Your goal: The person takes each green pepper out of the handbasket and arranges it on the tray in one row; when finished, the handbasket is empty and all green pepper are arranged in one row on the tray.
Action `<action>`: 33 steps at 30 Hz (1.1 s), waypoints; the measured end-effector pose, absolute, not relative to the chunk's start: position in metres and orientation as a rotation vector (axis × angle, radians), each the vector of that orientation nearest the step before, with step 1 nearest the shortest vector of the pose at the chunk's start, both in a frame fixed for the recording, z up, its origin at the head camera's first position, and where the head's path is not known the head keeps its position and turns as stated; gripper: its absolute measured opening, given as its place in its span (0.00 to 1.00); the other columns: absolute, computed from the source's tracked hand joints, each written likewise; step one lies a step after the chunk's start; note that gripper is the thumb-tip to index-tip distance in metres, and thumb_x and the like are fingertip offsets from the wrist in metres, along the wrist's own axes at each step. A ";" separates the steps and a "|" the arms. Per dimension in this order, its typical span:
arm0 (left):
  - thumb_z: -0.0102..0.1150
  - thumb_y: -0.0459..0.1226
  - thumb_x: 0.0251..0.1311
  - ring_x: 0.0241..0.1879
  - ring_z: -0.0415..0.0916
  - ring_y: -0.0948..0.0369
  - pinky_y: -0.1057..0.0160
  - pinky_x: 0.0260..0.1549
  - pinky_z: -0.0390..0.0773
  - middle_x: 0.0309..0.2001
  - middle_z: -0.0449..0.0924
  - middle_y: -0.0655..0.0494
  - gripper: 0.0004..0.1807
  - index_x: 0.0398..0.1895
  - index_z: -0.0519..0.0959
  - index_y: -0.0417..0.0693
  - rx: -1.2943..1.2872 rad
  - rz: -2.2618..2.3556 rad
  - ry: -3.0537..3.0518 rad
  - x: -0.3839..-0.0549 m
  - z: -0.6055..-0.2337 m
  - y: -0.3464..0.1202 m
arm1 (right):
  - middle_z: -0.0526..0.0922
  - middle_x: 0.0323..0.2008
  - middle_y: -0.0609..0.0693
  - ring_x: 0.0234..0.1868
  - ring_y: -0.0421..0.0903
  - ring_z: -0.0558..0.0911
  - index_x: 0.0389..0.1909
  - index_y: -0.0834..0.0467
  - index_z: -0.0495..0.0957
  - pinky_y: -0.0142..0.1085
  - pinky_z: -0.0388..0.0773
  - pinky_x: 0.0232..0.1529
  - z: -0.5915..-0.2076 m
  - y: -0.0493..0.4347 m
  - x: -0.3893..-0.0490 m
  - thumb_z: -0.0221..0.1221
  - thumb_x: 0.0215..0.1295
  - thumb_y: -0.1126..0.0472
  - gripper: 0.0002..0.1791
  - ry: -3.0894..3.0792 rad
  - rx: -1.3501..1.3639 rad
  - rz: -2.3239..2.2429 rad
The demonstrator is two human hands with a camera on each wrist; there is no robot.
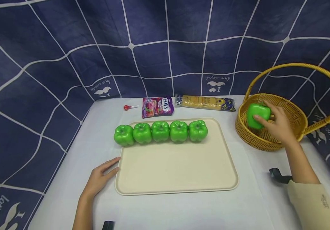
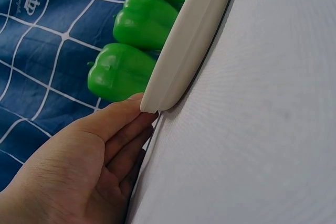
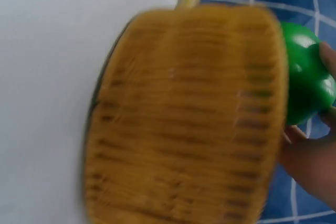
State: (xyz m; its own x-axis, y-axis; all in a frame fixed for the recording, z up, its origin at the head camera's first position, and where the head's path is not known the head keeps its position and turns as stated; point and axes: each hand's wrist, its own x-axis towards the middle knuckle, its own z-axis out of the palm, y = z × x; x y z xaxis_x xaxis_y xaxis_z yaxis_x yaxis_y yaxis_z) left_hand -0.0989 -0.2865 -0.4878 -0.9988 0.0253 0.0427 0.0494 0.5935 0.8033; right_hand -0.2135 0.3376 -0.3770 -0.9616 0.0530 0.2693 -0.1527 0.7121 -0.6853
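Note:
Over the wicker basket (image 1: 241, 127) at the right, my right hand (image 1: 280, 123) grips a green bell pepper (image 1: 256, 116) between thumb and fingers. In the right wrist view the pepper (image 3: 304, 74) shows beyond the blurred basket wall (image 3: 184, 114). My left hand (image 1: 101, 175) lies at the left edge of the cream tray (image 1: 176, 169), its fingers extended. The left wrist view shows those fingertips (image 2: 135, 98) right at the tray's rim (image 2: 189, 40). Several more green bell peppers (image 1: 160, 131) form a row along the tray's back, the leftmost one (image 1: 124, 135) overlapping the tray's left edge.
Behind the tray lie a red lollipop (image 1: 127, 107), a purple candy bag (image 1: 157, 107) and a long yellow packet (image 1: 205, 102). The basket's tall handle (image 1: 297, 65) arches up at the right. A blue checked cloth (image 1: 150, 28) hangs around the white table.

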 end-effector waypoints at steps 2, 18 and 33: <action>0.59 0.50 0.57 0.62 0.63 0.48 0.41 0.60 0.60 0.59 0.71 0.53 0.24 0.58 0.74 0.57 -0.060 -1.400 -2.782 -0.099 -0.488 -0.287 | 0.58 0.58 0.66 0.55 0.65 0.63 0.70 0.53 0.54 0.59 0.67 0.53 -0.372 0.326 -0.209 0.61 0.60 0.55 0.39 -2.603 0.124 1.120; 0.60 0.50 0.57 0.62 0.62 0.49 0.42 0.60 0.59 0.59 0.71 0.55 0.24 0.57 0.75 0.57 -0.063 -1.427 -2.773 -0.099 -0.487 -0.287 | 0.58 0.61 0.61 0.61 0.64 0.60 0.66 0.60 0.60 0.57 0.58 0.62 -0.403 0.257 -0.212 0.70 0.45 0.69 0.45 -2.622 0.657 1.172; 0.60 0.50 0.57 0.62 0.62 0.49 0.42 0.60 0.59 0.59 0.71 0.55 0.24 0.57 0.75 0.58 -0.060 -1.430 -2.777 -0.100 -0.487 -0.286 | 0.58 0.61 0.65 0.61 0.67 0.61 0.65 0.64 0.58 0.60 0.63 0.57 -0.425 0.247 -0.223 0.71 0.47 0.62 0.45 -2.750 0.752 1.160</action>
